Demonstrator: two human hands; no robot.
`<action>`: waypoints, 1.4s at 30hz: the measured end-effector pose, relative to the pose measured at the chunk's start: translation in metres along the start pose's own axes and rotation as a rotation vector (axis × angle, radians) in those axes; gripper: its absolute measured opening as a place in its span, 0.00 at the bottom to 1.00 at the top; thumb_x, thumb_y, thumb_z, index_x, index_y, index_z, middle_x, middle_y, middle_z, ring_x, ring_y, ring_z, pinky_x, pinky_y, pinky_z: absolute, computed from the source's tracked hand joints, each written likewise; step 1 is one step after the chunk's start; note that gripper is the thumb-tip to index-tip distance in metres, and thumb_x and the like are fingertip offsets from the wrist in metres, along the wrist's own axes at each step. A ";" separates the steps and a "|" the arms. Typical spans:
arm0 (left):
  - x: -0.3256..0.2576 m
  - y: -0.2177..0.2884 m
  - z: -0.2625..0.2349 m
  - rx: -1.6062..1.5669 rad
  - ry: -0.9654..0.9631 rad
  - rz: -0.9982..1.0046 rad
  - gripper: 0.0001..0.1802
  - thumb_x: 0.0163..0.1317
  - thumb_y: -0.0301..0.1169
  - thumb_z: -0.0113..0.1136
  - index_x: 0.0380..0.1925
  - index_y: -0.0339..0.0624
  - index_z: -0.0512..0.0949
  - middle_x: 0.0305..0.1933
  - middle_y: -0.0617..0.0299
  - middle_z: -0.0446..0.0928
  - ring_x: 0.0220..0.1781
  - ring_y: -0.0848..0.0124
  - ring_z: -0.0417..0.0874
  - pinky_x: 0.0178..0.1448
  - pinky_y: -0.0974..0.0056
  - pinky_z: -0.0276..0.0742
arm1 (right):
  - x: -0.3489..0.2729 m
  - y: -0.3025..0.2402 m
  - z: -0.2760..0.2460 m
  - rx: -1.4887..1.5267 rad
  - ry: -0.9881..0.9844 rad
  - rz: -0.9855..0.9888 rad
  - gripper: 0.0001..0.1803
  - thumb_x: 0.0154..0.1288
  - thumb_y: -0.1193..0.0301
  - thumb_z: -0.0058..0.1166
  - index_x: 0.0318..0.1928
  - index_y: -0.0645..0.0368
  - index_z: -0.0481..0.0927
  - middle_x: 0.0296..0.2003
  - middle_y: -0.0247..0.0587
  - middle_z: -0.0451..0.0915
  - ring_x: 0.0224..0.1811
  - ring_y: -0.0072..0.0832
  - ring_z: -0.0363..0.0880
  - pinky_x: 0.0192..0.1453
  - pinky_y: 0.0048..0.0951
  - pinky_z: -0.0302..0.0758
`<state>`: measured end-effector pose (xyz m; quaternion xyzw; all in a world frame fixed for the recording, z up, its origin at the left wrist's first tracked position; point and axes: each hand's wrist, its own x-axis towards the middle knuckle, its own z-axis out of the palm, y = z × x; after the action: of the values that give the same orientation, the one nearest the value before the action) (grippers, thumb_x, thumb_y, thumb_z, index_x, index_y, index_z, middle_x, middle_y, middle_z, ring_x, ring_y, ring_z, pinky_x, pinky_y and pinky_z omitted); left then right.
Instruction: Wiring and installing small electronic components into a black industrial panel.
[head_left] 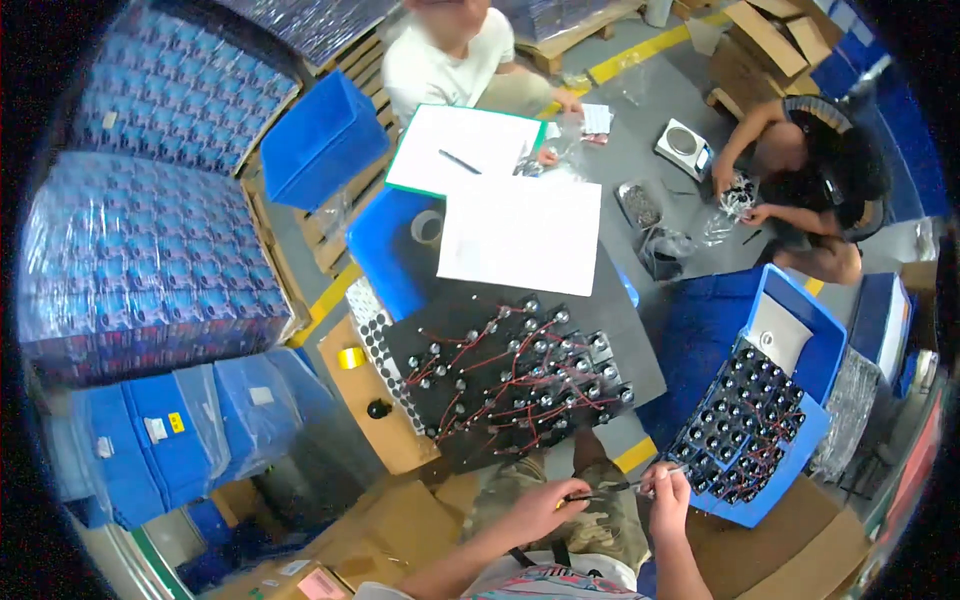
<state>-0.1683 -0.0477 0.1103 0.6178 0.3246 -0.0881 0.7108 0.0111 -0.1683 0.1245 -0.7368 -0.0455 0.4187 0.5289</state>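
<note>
Above my lap, my left hand [545,512] is closed on a thin black tool [580,498] with a bit of yellow near the fingers; its exact kind I cannot make out. The tool points toward my right hand [668,492], whose fingers are pinched together on something small and pale that is too tiny to name. In front of me, a black board [470,320] carries many round silver-and-black parts [540,345] joined by red wires. Close to my right hand, more rows of such black parts [740,420] with red wires lie on a blue bin lid or tray [805,440].
Loose paper [520,235] and a green-edged clipboard [410,150] with a pen lie beyond the board. Yellow tape [351,358] sits on cardboard at left. Blue bins [320,140] and wrapped pallets [150,250] stand around. Two people work opposite, one near a scale [684,145].
</note>
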 end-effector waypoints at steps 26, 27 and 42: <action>0.029 0.033 -0.008 -0.124 0.126 -0.183 0.17 0.66 0.37 0.54 0.48 0.37 0.75 0.38 0.53 0.81 0.41 0.59 0.83 0.47 0.63 0.76 | 0.031 0.016 0.023 -0.017 -0.132 0.101 0.15 0.73 0.61 0.41 0.34 0.58 0.72 0.28 0.31 0.72 0.29 0.18 0.65 0.34 0.22 0.63; 0.023 0.026 -0.011 -0.125 0.126 -0.183 0.16 0.66 0.36 0.54 0.48 0.36 0.74 0.34 0.55 0.81 0.37 0.62 0.82 0.44 0.64 0.75 | 0.029 0.016 0.031 -0.030 -0.138 0.091 0.15 0.73 0.61 0.41 0.34 0.58 0.72 0.28 0.31 0.72 0.29 0.18 0.65 0.34 0.22 0.63; -0.050 -0.059 -0.103 0.030 0.388 -0.003 0.13 0.64 0.37 0.57 0.44 0.43 0.78 0.37 0.57 0.80 0.33 0.61 0.81 0.37 0.63 0.74 | -0.002 0.048 0.118 0.133 -0.231 0.357 0.12 0.66 0.69 0.53 0.49 0.58 0.76 0.33 0.32 0.76 0.35 0.20 0.73 0.38 0.25 0.71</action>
<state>-0.2742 0.0216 0.0870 0.6333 0.4552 0.0265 0.6254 -0.0869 -0.1023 0.0754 -0.6438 0.0530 0.5894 0.4851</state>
